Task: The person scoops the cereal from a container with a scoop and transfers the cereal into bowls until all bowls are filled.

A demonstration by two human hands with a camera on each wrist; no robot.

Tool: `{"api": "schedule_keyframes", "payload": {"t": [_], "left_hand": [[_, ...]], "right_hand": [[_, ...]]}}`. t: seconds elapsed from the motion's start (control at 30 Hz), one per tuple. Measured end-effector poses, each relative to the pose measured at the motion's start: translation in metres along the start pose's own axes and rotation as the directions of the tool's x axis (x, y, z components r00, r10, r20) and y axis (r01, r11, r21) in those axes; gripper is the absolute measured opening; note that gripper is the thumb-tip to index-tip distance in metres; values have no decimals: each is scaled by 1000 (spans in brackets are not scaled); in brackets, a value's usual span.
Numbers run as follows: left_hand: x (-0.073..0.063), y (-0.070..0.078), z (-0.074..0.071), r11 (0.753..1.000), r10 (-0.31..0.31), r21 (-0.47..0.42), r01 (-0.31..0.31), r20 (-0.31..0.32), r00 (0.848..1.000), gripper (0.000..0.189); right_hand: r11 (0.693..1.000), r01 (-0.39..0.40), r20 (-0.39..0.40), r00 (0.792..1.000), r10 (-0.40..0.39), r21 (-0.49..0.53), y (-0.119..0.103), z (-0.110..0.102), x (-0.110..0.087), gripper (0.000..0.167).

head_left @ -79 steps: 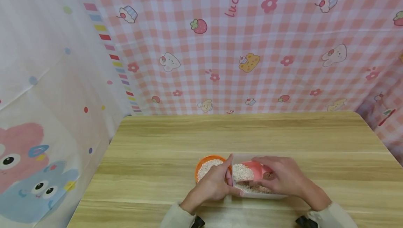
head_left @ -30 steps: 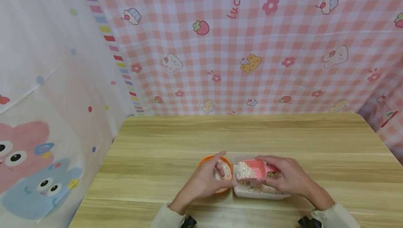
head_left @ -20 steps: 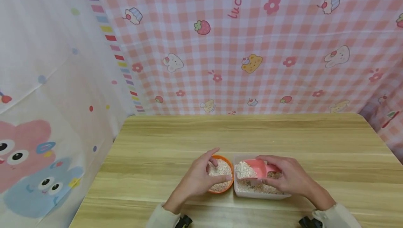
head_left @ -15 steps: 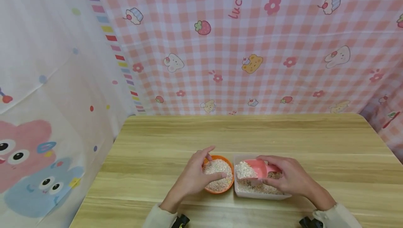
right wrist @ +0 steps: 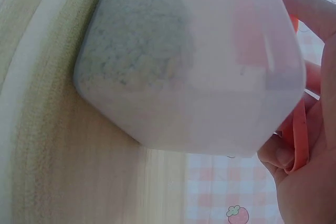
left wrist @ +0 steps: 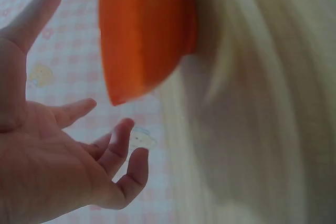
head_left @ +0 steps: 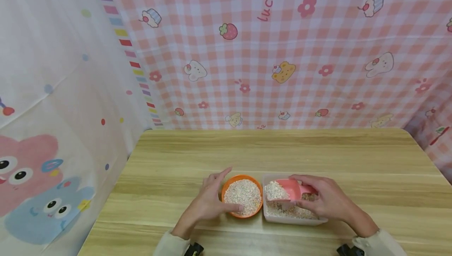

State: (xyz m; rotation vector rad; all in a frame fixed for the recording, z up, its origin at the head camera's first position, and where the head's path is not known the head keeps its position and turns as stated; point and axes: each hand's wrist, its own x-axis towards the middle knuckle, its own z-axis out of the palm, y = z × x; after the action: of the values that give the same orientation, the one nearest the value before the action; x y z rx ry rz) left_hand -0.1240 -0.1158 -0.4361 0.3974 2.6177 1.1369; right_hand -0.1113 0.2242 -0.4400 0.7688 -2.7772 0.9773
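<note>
An orange bowl (head_left: 242, 177) full of pale flakes, like oats, stands on the table. My left hand (head_left: 208, 201) is at its left side, fingers spread and thumb over the near rim. In the left wrist view, the palm and fingers (left wrist: 126, 142) stand apart from the bowl's wall (left wrist: 142, 35). Immediately right of the bowl is a translucent rectangular container (head_left: 293, 220) partly filled with flakes. Above it, my right hand (head_left: 330, 199) holds a pink scoop (head_left: 292, 187) by its handle, with flakes heaped at its front. The container hides much of the scoop in the right wrist view.
Both vessels sit side by side near the front of the wooden table (head_left: 169, 154). A pink checked cloth (head_left: 257, 52) hangs behind the table, and a white patterned cloth (head_left: 70, 110) hangs at the left.
My left hand has moved left from between the bowl and container, across the bowl to its left side, uncovering the flakes. The right hand still holds the loaded scoop, nearly in place.
</note>
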Motion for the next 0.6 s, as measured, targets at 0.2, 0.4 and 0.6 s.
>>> {"api": "schedule_keyframes", "payload": {"t": [0.2,0.4,0.6], "left_hand": [[0,-9,4,1000,8,-23,-6,89,996,120],[2,-14,10,998,41,-61,-34,115,993,122],[4,-17,13,994,43,-105,-31,112,993,119]], "right_hand": [[1000,10,-3,1000,-10,12,0,-3,1,59],[992,106,-52,993,-109,-66,-4,-6,8,58],[975,187,-67,978,-196,-119,-16,-10,20,58]]}}
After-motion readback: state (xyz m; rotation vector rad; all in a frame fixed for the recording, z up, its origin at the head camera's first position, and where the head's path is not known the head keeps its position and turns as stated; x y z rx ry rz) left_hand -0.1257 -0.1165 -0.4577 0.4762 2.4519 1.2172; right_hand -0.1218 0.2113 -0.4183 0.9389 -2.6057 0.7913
